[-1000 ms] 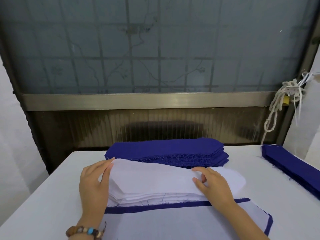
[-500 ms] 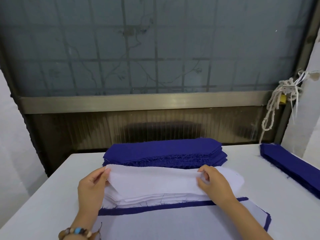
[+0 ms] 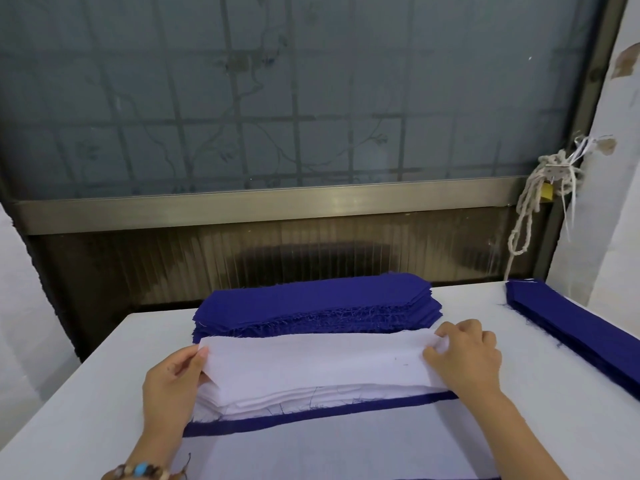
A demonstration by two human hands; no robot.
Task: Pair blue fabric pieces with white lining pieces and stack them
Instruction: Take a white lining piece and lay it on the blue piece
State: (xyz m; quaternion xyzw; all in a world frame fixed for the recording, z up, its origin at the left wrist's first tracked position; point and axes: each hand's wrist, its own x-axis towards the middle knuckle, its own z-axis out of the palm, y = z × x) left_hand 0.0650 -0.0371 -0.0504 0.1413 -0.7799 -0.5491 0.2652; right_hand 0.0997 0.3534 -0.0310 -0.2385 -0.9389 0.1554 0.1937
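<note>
A stack of white lining pieces (image 3: 277,398) lies in the middle of the white table (image 3: 83,403). Its top white lining piece (image 3: 311,362) is lifted off the stack. My left hand (image 3: 173,382) pinches that piece's left end and my right hand (image 3: 464,355) pinches its right end. Behind the lining sits a thick stack of blue fabric pieces (image 3: 311,303) with frayed front edges. Nearest me lies a paired piece (image 3: 329,445), white lining on blue fabric, its blue border showing along the far edge.
A second pile of blue fabric (image 3: 581,330) runs along the table's right side. Behind the table stand a frosted window and a metal sill (image 3: 263,202). A knotted white cord (image 3: 540,199) hangs at the right by the wall.
Both hands have lifted the top white lining piece off its stack, its far edge now raised toward the blue stack. My right hand has moved right to the piece's end.
</note>
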